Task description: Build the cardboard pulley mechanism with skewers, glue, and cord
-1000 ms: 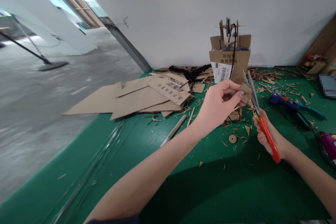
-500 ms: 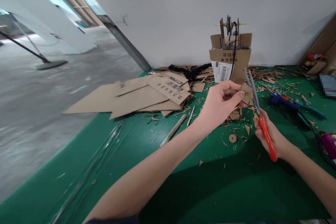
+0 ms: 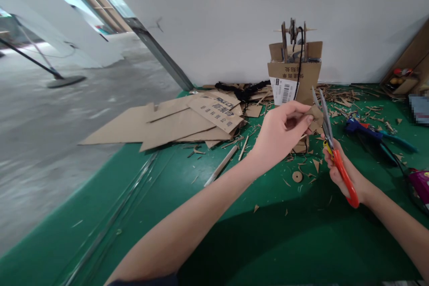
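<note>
Between thumb and fingers, my left hand [image 3: 279, 132] pinches a small piece of cardboard [image 3: 315, 118]. My right hand [image 3: 345, 170] grips a pair of scissors [image 3: 343, 174] with orange-red handles, its blades pointing up and a little apart. The blades stand at the right edge of the cardboard piece; I cannot tell if they are cutting into it. Below the hands, a small round cardboard disc [image 3: 297, 177] with a centre hole lies on the green table [image 3: 254, 241]. Behind stands a cardboard box [image 3: 310, 78] carrying a pulley [image 3: 293, 31] and a black cord.
Flat cardboard sheets [image 3: 174, 127] are piled at left, with black cord [image 3: 246, 93] behind them. A wooden stick [image 3: 221, 165] lies nearer. Cardboard scraps [image 3: 345, 96] litter the table. At right are a blue hot glue gun [image 3: 360, 127] and a purple object [image 3: 420, 183].
The scissor handles have swung slightly down and to the right with my right hand, and the blades look a bit wider apart. The cardboard piece has tilted slightly in my left hand.
</note>
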